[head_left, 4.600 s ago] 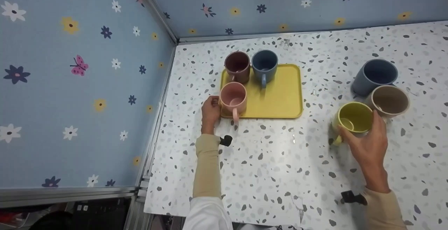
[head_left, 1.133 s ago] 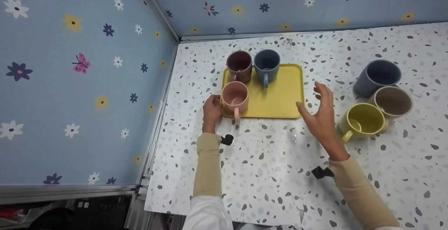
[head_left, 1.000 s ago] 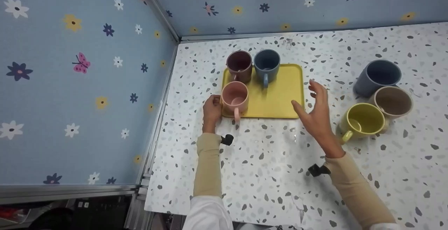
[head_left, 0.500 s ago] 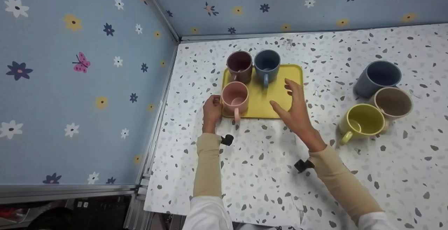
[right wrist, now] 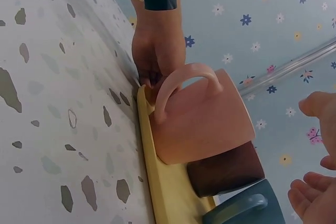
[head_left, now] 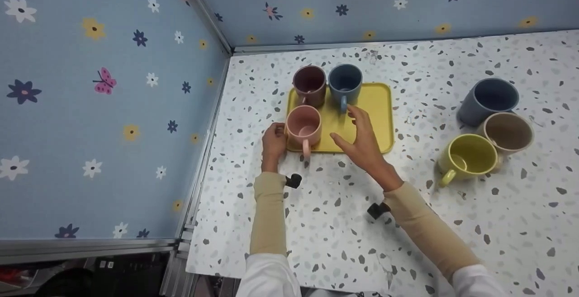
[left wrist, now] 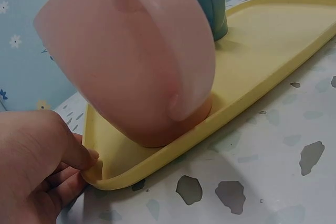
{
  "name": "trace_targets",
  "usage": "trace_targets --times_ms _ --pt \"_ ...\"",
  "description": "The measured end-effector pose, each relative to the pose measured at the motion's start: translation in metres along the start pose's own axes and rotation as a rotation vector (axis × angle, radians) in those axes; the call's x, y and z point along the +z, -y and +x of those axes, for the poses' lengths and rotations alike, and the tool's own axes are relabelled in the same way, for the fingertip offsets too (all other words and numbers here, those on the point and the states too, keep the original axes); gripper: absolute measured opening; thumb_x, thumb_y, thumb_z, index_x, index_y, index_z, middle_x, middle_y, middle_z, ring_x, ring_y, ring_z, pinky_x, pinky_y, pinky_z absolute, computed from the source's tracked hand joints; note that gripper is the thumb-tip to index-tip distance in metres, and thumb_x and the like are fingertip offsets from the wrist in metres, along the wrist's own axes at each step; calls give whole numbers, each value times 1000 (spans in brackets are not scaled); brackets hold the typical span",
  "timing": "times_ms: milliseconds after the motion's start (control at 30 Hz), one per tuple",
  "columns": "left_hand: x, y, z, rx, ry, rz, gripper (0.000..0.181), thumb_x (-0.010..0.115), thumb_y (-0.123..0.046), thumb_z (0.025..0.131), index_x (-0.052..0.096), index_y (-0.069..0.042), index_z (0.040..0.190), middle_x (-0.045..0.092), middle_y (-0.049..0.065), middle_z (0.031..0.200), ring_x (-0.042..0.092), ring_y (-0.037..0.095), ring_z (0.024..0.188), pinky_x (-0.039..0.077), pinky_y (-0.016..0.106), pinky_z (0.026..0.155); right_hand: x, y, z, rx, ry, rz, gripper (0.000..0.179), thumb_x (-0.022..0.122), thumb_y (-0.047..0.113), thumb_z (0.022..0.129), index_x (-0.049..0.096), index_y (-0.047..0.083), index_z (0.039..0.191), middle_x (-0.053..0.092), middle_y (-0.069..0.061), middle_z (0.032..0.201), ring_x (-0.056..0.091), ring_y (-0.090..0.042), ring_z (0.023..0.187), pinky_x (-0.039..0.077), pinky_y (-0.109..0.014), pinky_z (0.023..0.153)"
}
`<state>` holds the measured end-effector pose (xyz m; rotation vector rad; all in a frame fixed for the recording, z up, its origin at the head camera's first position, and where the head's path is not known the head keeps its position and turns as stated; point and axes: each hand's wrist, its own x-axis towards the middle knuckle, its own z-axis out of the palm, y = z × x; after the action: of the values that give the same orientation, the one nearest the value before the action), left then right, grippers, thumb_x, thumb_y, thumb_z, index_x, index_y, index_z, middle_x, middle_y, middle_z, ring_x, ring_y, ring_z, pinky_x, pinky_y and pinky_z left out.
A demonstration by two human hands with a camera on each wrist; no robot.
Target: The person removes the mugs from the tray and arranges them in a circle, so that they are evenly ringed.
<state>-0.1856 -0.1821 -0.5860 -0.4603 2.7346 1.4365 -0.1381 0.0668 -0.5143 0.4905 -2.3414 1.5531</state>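
Note:
A yellow tray [head_left: 373, 125] lies on the speckled table, bearing a maroon mug [head_left: 310, 84], a blue mug [head_left: 344, 82] and a pink mug [head_left: 303, 123]. At its near left corner, my left hand [head_left: 273, 144] pinches the rim, thumb on top and fingers under it in the left wrist view. Close beside that hand stands the pink mug, its handle [left wrist: 184, 51] facing the near edge. My right hand [head_left: 363, 145] hovers above the tray's near part, thumb and fingers apart with nothing between them. Its fingertips are near the blue mug's handle; whether they touch cannot be told.
On the right of the table stand a larger blue mug [head_left: 487, 100], a beige mug [head_left: 507, 132] and a yellow-green mug [head_left: 468, 157], grouped close together. Flower-patterned panels [head_left: 384, 7] border the table at the back and left.
My right hand has let go of the yellow-green mug, which stands slightly further right, and has moved left over the tray. The left hand has stayed at the tray corner.

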Motion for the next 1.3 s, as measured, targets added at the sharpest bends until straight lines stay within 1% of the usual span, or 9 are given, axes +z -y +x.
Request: trace_targets --times_ms 167,333,467,600,733,833,1133,1300 --pt "0 0 0 2 1 10 32 46 -2 83 61 -8 111 63 9 102 58 19 95 45 31 85 9 -5 0 8 44 -27 75 72 26 78 35 -1 136 41 -17 129 42 -28 115 39 -44 93" --pt "-1 -1 -1 -3 5 -10 31 47 -2 84 60 -8 111 62 9 102 57 20 94 45 31 84 18 -8 0 28 78 -36 76 71 28 79 33 3 138 40 -17 131 42 -31 118 36 -39 98" --pt "-1 -1 -2 -5 2 -16 32 47 -1 83 61 -7 111 62 9 100 57 20 92 45 31 83 25 -8 0 25 100 -52 76 71 30 79 32 4 139 39 -15 133 41 -27 120 35 -36 100" --pt "-1 -1 -3 -8 6 -32 32 48 -1 82 61 -8 110 63 9 99 57 19 91 45 31 82 33 -8 1 26 103 -52 77 72 31 78 33 5 139 40 -12 134 41 -23 120 35 -35 100" --pt "-1 -2 -3 -18 12 -49 31 48 -1 83 61 -8 110 63 8 100 58 19 91 46 30 82 40 -8 4 29 98 -40 77 74 31 76 35 3 138 40 -13 135 42 -26 119 35 -35 100" --pt "-1 -2 -3 -18 10 -45 31 48 -1 83 61 -9 110 63 8 101 58 18 92 46 30 82 44 -8 6 34 103 -43 79 74 32 76 35 4 137 40 -14 134 42 -27 120 35 -36 101" --pt "-1 -2 -1 2 -1 1 31 46 -1 84 61 -8 110 62 9 100 57 19 92 45 31 83 54 -7 10 50 140 -61 81 74 37 74 34 10 139 39 -16 134 38 -21 123 32 -38 104" --pt "-1 -1 -2 6 6 -29 31 46 -1 84 61 -7 110 62 8 100 57 18 93 45 30 83 57 -6 12 60 156 -64 84 75 36 74 31 10 141 38 -12 135 38 -20 124 32 -37 104"
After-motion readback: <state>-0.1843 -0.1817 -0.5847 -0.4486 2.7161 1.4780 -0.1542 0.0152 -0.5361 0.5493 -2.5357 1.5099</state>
